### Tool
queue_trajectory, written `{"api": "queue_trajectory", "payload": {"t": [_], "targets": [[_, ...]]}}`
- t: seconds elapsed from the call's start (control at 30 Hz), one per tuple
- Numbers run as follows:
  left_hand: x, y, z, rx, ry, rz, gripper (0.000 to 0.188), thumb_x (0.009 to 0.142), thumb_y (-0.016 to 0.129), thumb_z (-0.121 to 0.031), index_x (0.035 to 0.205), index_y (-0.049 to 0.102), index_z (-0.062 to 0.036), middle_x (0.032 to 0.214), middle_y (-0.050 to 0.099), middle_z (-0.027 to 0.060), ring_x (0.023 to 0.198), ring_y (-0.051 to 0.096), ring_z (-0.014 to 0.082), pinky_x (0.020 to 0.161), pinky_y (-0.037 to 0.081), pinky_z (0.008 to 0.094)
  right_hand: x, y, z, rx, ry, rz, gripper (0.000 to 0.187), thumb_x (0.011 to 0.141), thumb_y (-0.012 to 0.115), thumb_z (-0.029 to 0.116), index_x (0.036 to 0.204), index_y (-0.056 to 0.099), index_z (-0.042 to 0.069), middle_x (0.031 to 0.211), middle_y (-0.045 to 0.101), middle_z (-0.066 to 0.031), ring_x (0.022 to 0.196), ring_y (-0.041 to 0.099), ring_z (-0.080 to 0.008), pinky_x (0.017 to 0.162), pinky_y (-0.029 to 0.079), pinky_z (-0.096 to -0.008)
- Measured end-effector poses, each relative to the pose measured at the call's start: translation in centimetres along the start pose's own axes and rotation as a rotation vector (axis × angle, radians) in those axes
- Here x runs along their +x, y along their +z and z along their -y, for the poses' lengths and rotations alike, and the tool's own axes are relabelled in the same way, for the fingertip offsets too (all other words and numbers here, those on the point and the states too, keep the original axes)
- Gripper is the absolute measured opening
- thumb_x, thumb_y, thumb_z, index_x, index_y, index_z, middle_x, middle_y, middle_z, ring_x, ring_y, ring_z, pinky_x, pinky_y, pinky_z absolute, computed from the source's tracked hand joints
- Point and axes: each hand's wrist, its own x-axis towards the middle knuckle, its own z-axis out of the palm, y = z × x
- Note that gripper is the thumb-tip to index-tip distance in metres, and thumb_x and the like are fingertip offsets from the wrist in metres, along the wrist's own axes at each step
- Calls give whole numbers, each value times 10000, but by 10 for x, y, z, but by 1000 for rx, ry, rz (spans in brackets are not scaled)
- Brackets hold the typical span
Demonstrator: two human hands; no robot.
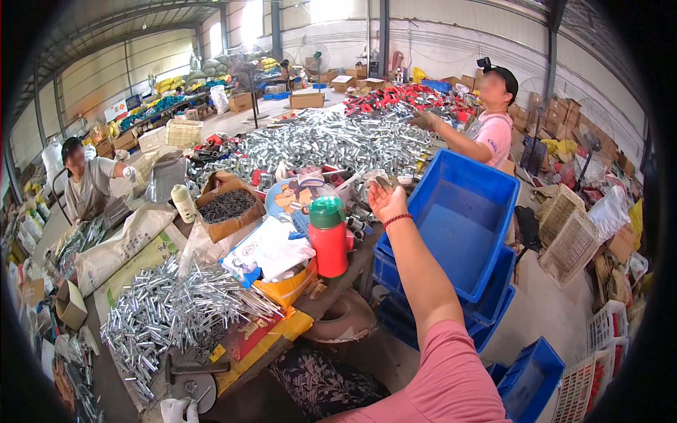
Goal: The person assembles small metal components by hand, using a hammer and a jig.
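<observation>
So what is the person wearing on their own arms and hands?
The right arm has a short pink sleeve at the shoulder and is bare below it. A thin red beaded bracelet circles the wrist, and the right hand wears no glove. At the bottom edge, the left hand is covered by a white glove; its arm is out of view.

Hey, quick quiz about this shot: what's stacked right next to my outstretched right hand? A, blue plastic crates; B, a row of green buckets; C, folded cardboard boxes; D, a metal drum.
A: the right hand is raised palm-up at the table edge, and directly beside it stands a stack of empty blue plastic crates, the top one tilted toward the camera.
</observation>
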Motion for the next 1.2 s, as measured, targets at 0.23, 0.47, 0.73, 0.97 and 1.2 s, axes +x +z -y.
{"api": "queue_trajectory", "payload": {"t": [0.23,0.47,0.73,0.97,1.2], "targets": [[-1,1,2,11,11,6,159,929,777,-109,850,663,-31,870,634,159,888,605,376,810,505,488,-16,-9,-9,-11,-14,2,430,1084,448,409,1184,709,83,1059,759,-83,860,710,-208,739,613,-367],[3,0,0,-17,20,-4,152,935,769,-104,860,665,-22,872,629,155,908,612,363,823,511,480,-27,-12,-11,23,22,-21,412,1072,474,411,1126,727,89,1008,764,-76,769,680,-200,693,582,-368],[5,7,-15,-135,-220,-58,121,794,843,-94,870,769,-36,888,664,120,910,652,329,832,526,428,-137,-7,-11,38,10,555,230,1026,542,327,898,628,155,940,678,-53,782,550,-182,708,466,-341],[7,-9,-26,-105,-269,-35,131,846,848,-196,895,804,-83,895,695,92,893,685,305,810,551,418,-241,32,-43,-88,129,735,427,1104,524,461,1133,698,72,863,668,-76,622,524,-179,580,430,-317],[10,-12,-25,-104,-262,2,138,847,852,-184,942,824,-88,920,709,84,918,694,281,841,567,395,-304,38,-86,-366,358,1040,606,1015,695,512,1130,681,-83,843,717,-195,626,675,-256,539,544,-352]]}}
